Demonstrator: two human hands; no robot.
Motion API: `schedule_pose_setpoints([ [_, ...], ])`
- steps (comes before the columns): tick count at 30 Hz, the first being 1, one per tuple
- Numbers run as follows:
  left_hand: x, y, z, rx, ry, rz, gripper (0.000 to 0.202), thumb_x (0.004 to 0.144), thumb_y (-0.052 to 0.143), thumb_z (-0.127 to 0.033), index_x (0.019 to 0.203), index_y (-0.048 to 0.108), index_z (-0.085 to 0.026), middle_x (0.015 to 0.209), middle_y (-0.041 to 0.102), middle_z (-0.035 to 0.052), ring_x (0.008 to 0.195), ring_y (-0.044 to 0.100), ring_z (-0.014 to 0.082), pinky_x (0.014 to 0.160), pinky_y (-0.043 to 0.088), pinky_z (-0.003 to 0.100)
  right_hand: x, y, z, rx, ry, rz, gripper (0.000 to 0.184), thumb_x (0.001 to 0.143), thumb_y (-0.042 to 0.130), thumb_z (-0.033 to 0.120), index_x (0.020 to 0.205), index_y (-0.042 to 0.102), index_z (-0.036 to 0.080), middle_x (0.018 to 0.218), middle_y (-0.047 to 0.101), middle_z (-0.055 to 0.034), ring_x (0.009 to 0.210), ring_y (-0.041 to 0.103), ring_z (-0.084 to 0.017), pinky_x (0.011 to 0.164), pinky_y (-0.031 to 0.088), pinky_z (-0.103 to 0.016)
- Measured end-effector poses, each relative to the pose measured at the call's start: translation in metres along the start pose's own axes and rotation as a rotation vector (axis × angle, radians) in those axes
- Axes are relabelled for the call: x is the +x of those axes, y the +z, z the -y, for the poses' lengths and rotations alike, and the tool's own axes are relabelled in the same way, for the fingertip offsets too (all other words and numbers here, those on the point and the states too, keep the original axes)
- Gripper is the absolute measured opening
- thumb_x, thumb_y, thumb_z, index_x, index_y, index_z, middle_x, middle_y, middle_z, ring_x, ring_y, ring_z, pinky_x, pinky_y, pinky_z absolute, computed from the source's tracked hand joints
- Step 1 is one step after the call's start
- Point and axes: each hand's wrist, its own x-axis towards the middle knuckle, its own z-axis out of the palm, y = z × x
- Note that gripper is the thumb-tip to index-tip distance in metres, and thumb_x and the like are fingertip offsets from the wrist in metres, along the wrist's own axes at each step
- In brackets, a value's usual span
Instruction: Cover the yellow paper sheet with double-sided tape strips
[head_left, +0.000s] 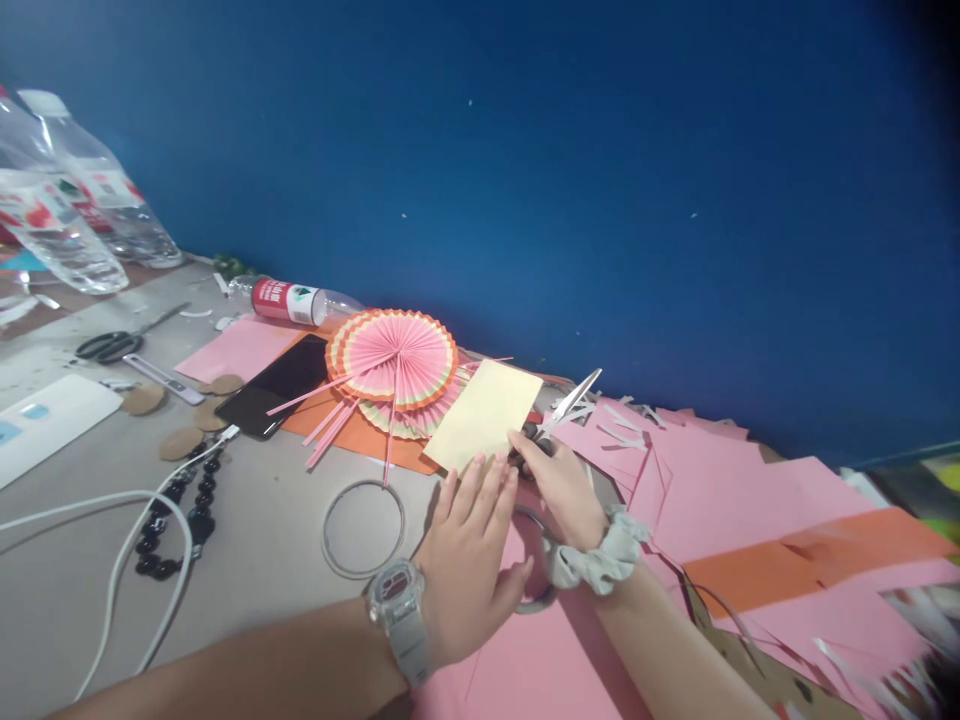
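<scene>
Clenching the scissors (568, 405), the right grip (562, 485) sits just right of the yellow paper (487, 412); the left grip (469, 550), flat and released, pins its near edge.

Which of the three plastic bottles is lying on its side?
The red-labelled bottle just behind the pink paper fan lies flat; the two clear bottles at far left stand upright.

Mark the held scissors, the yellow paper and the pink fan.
held scissors (574, 398): head view, on the blades.
yellow paper (487, 415): head view, middle of the sheet.
pink fan (392, 358): head view, pleated centre.
</scene>
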Motion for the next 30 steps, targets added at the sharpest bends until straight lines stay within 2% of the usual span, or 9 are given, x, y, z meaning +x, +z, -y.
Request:
schedule_pose_setpoints([
  [6,0.003,0.001,0.001,-0.011,-0.020,0.023,0.073,0.084,0.048,-0.036,0.144,0.017,-0.009,0.152,0.008,0.0075,0.140,0.002,0.0273,0.113,0.011,0.045,-0.004,0.005,-0.007,0.045,0.011,-0.043,0.027,0.069,0.060,0.046,0.065,0.052,0.020,0.058,0.057,0.0024,0.056,0.053,-0.015,0.055,0.043,-0.026],
  [11,0.003,0.003,0.003,-0.026,-0.023,0.029,0.072,0.086,0.046,-0.038,0.145,0.016,-0.010,0.153,0.004,0.0067,0.140,-0.001,0.0275,0.113,0.011,0.045,-0.006,0.004,-0.007,0.046,0.042,-0.057,0.026,0.068,0.062,0.044,0.064,0.053,0.020,0.055,0.054,0.0035,0.053,0.051,-0.013,0.051,0.041,-0.025],
  [21,0.000,0.007,0.004,-0.050,-0.029,0.032,0.074,0.085,0.046,-0.038,0.145,0.013,-0.009,0.153,0.003,0.0082,0.140,-0.002,0.0278,0.113,0.010,0.045,-0.008,0.007,-0.007,0.110,0.087,-0.040,0.028,0.066,0.064,0.045,0.070,0.055,0.018,0.055,0.056,0.0027,0.049,0.051,-0.012,0.047,0.042,-0.025],
  [26,0.001,0.005,0.005,-0.066,-0.016,0.021,0.072,0.086,0.045,-0.038,0.145,0.015,-0.009,0.153,0.005,0.0082,0.140,-0.001,0.0271,0.113,0.011,0.045,-0.007,0.007,-0.006,0.154,0.072,-0.023,0.025,0.068,0.065,0.041,0.069,0.056,0.018,0.059,0.058,0.0020,0.056,0.055,-0.013,0.054,0.046,-0.025],
  [30,0.000,0.002,0.006,-0.080,0.012,0.000,0.068,0.087,0.044,-0.039,0.145,0.017,-0.014,0.153,0.009,0.0070,0.140,0.004,0.0269,0.112,0.012,0.048,-0.010,-0.007,0.002,0.209,0.065,-0.018,0.024,0.070,0.065,0.042,0.071,0.056,0.019,0.060,0.059,0.0019,0.055,0.056,-0.014,0.058,0.049,-0.027],
])
